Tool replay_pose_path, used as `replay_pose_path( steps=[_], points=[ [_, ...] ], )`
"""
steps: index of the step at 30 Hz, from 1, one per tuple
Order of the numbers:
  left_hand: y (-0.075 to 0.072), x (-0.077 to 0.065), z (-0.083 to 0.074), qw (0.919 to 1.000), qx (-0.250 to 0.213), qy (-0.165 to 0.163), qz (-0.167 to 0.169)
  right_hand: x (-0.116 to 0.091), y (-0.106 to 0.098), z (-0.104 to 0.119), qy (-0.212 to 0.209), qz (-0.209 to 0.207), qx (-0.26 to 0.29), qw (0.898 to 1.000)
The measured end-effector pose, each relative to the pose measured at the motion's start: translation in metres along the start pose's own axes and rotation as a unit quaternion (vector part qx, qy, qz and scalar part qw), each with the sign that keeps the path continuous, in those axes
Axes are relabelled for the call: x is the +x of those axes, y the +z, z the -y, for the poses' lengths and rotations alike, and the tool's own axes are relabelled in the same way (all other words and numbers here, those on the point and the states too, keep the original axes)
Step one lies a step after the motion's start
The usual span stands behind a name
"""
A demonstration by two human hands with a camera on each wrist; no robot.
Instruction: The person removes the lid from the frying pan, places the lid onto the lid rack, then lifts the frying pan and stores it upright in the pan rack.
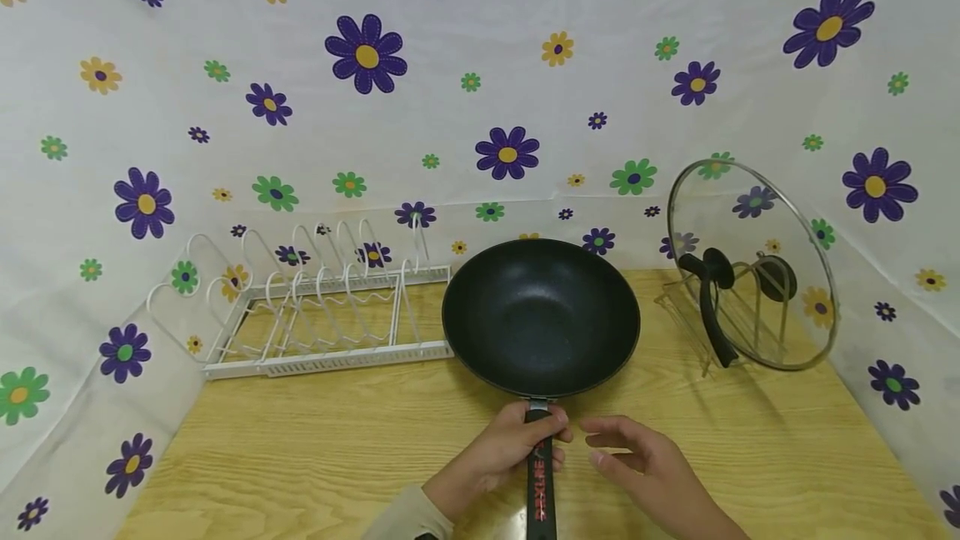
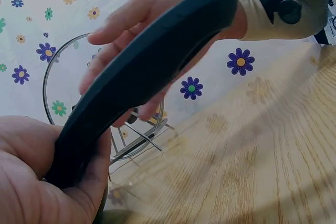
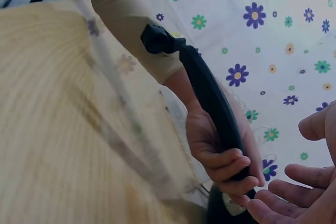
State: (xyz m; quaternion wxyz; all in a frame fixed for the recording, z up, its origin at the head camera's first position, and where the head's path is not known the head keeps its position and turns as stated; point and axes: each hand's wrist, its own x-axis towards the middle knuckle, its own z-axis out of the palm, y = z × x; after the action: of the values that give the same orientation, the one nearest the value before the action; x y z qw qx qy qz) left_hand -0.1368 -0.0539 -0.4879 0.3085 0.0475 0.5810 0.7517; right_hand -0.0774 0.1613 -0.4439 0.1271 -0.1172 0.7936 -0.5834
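Note:
A black wok (image 1: 540, 319) is in the middle of the head view, its bowl facing me and its handle (image 1: 541, 482) pointing toward me. My left hand (image 1: 517, 444) grips that handle close to the bowl; in the right wrist view the left hand's fingers (image 3: 223, 169) curl round it. Just to the right of the handle is my right hand (image 1: 645, 465), apart from it, with fingers loosely bent and nothing in them. The left wrist view shows the handle (image 2: 142, 61) up close, with the right hand (image 2: 136, 19) behind it.
A white wire dish rack (image 1: 322, 365) stands at the back left of the wooden table (image 1: 337, 440). At the right, a glass lid (image 1: 750, 265) with a black handle leans upright in a wire stand (image 1: 678, 307). Flower-printed cloth (image 1: 450, 107) hangs behind.

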Motion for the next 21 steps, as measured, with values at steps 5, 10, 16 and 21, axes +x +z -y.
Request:
replay_pose_path(
  steps=[5,10,16,21],
  points=[
    [0.0,-0.001,-0.001,0.9999,0.009,0.004,-0.005,-0.002,0.008,-0.009,0.049,0.037,0.062,0.996],
    [0.0,0.001,0.001,0.9999,0.012,0.006,-0.008,-0.002,0.02,-0.022,0.073,0.069,0.095,0.99],
    [-0.002,0.001,0.003,0.9999,0.008,0.009,-0.003,0.001,0.034,-0.033,0.104,0.126,0.221,0.962],
    [-0.003,0.001,0.002,0.9999,0.01,0.009,0.002,0.002,0.044,-0.033,0.126,0.176,0.308,0.926]
  ],
)
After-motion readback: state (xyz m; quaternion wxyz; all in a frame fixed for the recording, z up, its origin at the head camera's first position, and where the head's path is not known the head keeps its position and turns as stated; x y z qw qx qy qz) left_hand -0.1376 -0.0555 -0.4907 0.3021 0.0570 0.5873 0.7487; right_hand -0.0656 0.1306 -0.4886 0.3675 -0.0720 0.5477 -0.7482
